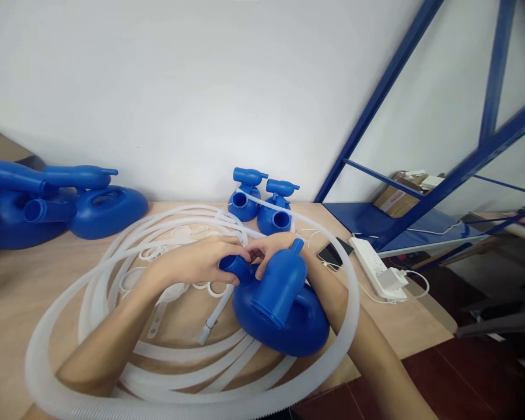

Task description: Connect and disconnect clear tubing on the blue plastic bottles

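A blue plastic urinal bottle (pixel 306 326) lies tilted on the table in front of me, its short open neck pointing left. My left hand (pixel 216 259) is closed around that neck from the left. From the far side, my right hand (pixel 266 248) grips at the base of the neck, its fingertips close to the left ones. A blue funnel-shaped piece (pixel 277 289) with a narrow spout rests over the bottle's body and partly hides the right hand. Coiled translucent corrugated hose (pixel 350 326) loops around both forearms and the bottle.
Larger blue bottles (pixel 109 216) stand at the left, and two more bottles (pixel 245 204) at the back. White rings and caps (pixel 172 291) lie inside the coil, near a hose end fitting (pixel 205 332). Right are a phone (pixel 335 254), a power strip (pixel 374 265) and a blue shelf frame (pixel 402 219).
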Available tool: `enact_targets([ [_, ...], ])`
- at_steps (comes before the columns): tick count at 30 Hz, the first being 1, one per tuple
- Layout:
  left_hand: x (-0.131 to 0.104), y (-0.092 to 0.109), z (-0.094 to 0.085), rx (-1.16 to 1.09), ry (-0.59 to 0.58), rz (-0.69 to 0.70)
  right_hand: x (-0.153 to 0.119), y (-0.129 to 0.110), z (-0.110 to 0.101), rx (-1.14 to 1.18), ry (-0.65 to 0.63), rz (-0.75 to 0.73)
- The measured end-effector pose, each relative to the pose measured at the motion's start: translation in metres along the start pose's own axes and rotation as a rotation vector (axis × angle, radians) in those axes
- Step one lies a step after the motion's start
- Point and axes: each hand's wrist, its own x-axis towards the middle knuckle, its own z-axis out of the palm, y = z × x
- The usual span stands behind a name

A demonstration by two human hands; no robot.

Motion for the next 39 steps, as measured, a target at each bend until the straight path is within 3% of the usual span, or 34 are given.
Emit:
enact_targets([
  [4, 0.0, 0.0, -0.004, 0.025, 0.02, 0.006, -0.018, -0.003, -0.01, 0.102, 0.009, 0.001],
  [8, -0.006, -0.002, -0.012, -0.018, 0.076, 0.027, -0.053, 0.009, -0.022, 0.14, 0.197, -0.073],
  [12, -0.015, -0.013, -0.021, -0.028, 0.213, -0.033, -0.078, 0.034, -0.031, 0.088, 0.449, -0.224],
  [14, -0.021, -0.021, -0.026, -0.047, 0.291, -0.108, -0.081, 0.041, -0.035, 0.09, 0.475, -0.303],
  [18, -0.033, -0.03, -0.037, -0.056, 0.437, -0.286, -0.078, 0.032, -0.035, 0.018, 0.406, -0.38],
  [21, -0.036, -0.031, -0.041, -0.016, 0.507, -0.361, -0.066, 0.012, -0.024, -0.14, 0.426, -0.312],
  [26, -0.032, -0.029, -0.039, 0.023, 0.586, -0.382, -0.029, -0.013, 0.005, -0.345, 0.66, -0.215],
  [30, -0.031, -0.031, -0.037, -0.008, 0.639, -0.387, -0.008, -0.017, 0.013, -0.286, 0.798, -0.252],
  [34, -0.03, -0.033, -0.034, -0.075, 0.66, -0.361, -0.01, -0.016, 0.01, -0.304, 0.812, -0.302],
  [39, -0.03, -0.031, -0.029, -0.252, 0.725, -0.232, -0.038, -0.017, 0.002, -0.311, 1.003, -0.342],
])
